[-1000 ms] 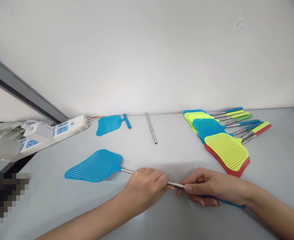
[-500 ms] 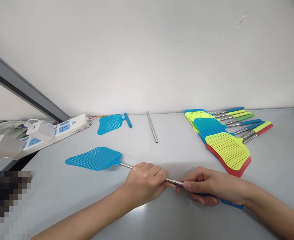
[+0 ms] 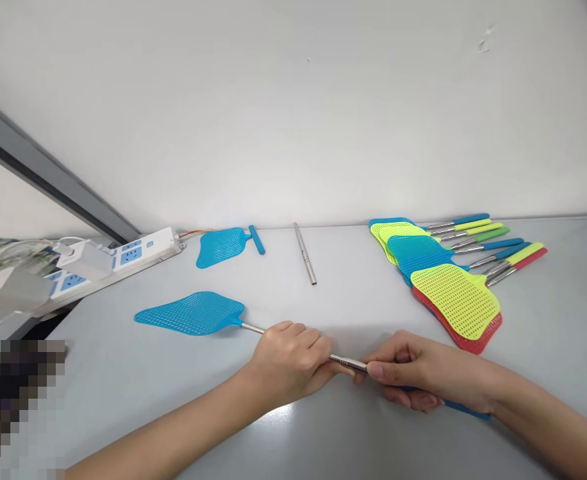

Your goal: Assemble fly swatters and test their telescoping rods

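Observation:
A blue fly swatter (image 3: 193, 313) with a metal rod lies across both my hands, its mesh head pointing left just above the table. My left hand (image 3: 293, 357) is wrapped round the rod near the head. Further along, my right hand (image 3: 408, 373) is closed round the rod's thicker end and the blue grip, pinching with thumb and fingers; the grip's end shows below my wrist. Beyond them lie a loose metal rod (image 3: 305, 255), a separate blue swatter head (image 3: 221, 247) and a short blue grip (image 3: 256, 240) touching its neck.
At the right, several fly swatters lie overlapped, a yellow one (image 3: 457, 300) on top of a red one (image 3: 488, 333). A white power strip (image 3: 146, 248) with plugged-in adapters stands at the left. The grey table (image 3: 353, 300) meets a white wall (image 3: 303, 113) behind.
The swatter's mesh head has turned a little about the rod and looks slightly narrower. Both hands keep their hold in nearly the same place.

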Motion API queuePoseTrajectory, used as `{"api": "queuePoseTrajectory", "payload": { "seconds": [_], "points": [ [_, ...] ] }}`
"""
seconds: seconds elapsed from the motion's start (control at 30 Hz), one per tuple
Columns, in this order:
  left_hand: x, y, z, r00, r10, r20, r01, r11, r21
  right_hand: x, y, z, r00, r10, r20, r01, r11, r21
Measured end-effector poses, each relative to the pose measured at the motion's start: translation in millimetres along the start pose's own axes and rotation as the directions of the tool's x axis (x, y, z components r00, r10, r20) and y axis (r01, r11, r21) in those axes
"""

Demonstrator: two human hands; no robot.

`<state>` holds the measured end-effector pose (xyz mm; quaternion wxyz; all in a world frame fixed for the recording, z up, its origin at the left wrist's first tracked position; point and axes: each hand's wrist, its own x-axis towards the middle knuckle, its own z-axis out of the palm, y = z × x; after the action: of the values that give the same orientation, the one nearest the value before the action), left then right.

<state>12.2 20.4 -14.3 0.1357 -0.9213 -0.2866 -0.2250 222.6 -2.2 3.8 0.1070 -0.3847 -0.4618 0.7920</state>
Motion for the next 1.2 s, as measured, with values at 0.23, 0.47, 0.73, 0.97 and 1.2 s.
{"api": "queuePoseTrajectory", "payload": {
  "seconds": [0.23,0.47,0.73,0.97,1.2],
  "points": [
    [2,-3,0,1.000,0.016,-0.020,-0.015,1.000,0.016,-1,-2,2,1.000,0.007,-0.004,-0.007,1.000,0.024],
    [2,-6,0,0.998,0.038,-0.041,-0.037,0.999,0.026,-1,-3,4,1.000,0.000,-0.020,0.001,1.000,0.019],
    [5,-7,-1,0.993,0.059,-0.097,-0.052,0.996,0.076,-3,-4,5,1.000,-0.011,-0.015,0.011,1.000,-0.009],
    [3,-11,0,0.987,0.108,-0.119,-0.098,0.992,0.085,-3,-3,5,1.000,-0.002,-0.020,0.002,1.000,-0.012],
    [0,-14,0,0.988,0.151,0.006,-0.151,0.988,0.006,-1,0,3,0.999,-0.029,-0.040,0.027,0.998,-0.054]
  ]
}}
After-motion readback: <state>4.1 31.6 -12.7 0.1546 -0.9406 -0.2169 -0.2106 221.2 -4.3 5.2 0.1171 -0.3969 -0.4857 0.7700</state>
